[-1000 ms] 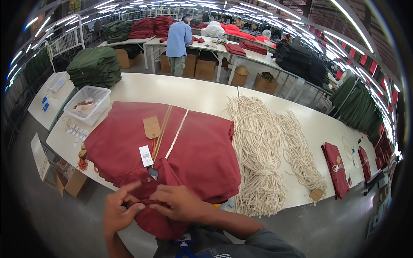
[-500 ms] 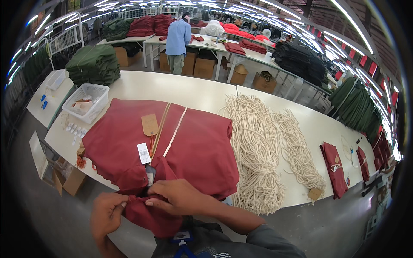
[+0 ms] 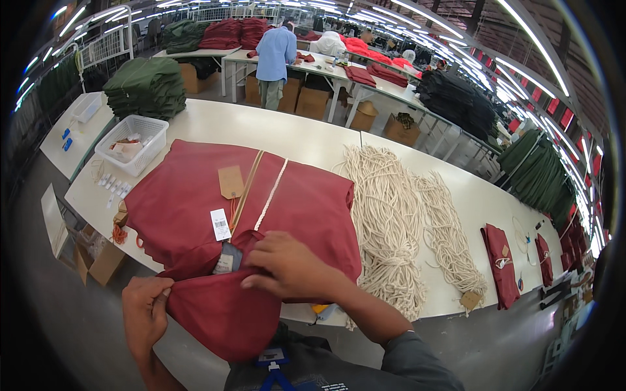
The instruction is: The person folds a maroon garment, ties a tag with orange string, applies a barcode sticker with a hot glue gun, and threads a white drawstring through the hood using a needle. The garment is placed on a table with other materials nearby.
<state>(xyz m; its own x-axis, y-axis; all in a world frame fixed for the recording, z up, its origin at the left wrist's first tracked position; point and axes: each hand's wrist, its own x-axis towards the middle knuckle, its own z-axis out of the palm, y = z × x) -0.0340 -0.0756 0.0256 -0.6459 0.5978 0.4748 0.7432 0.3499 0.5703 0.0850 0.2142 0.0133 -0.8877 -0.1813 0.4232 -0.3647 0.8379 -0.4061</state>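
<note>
A dark red jacket (image 3: 313, 215) lies spread on the table in front of me, its hood (image 3: 225, 316) hanging over the near edge. My left hand (image 3: 145, 313) pinches the left end of the hood's rim between thumb and fingers. My right hand (image 3: 287, 264) has the rim's other end between thumb and curled fingers; its fingertips are partly hidden. Between the hands, the rim is drawn out fairly straight. A grey neck label (image 3: 227, 260) shows in the collar opening. Above it lie a white barcode tag (image 3: 220, 225), a brown card tag (image 3: 231, 182), a zip (image 3: 251, 179) and a pale cord (image 3: 272, 195).
Bundles of cream cord (image 3: 385, 241) lie right of the jacket, with a folded red garment (image 3: 502, 267) beyond. A white basket (image 3: 134, 143) and a green garment stack (image 3: 145, 88) stand at left. Farther back, a person in a blue shirt (image 3: 274, 55) stands at another table.
My left hand has moved left and slightly up, my right hand up and right. The bunched hood has been spread wider, and the neck label shows more.
</note>
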